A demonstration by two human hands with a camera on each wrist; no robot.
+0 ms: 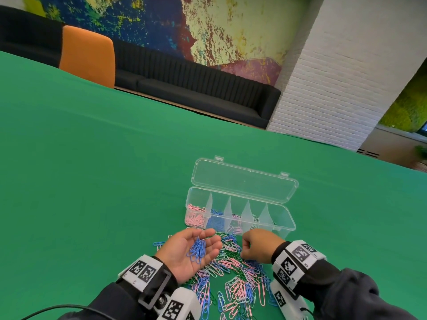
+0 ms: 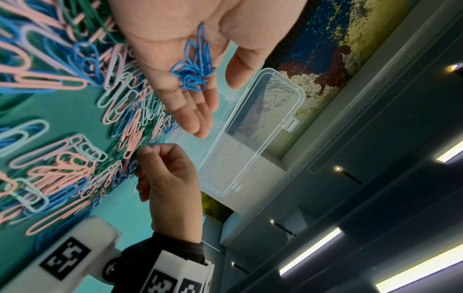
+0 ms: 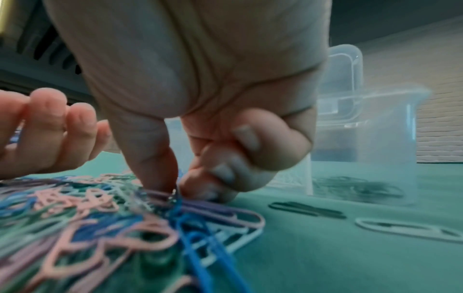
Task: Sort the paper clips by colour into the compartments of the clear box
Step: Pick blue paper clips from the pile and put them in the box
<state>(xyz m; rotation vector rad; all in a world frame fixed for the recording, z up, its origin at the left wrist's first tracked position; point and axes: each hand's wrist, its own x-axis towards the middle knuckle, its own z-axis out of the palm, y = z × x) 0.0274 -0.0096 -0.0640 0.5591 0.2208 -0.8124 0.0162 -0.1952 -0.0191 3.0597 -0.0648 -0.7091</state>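
- I am cupping a bunch of blue clips (image 1: 198, 250) in my left hand (image 1: 188, 255), palm up, fingers relaxed.
- My right hand (image 1: 258, 246) is pinching one clip from the mixed pile (image 1: 233, 280) with thumb and forefinger; its colour is blurred.
- The clear box (image 1: 240, 215) is lying open at twelve o'clock, pink at its left end, blue next.
- I should be lifting slowly so tangled neighbours drop off.
- The right compartments' contents are hard to make out.
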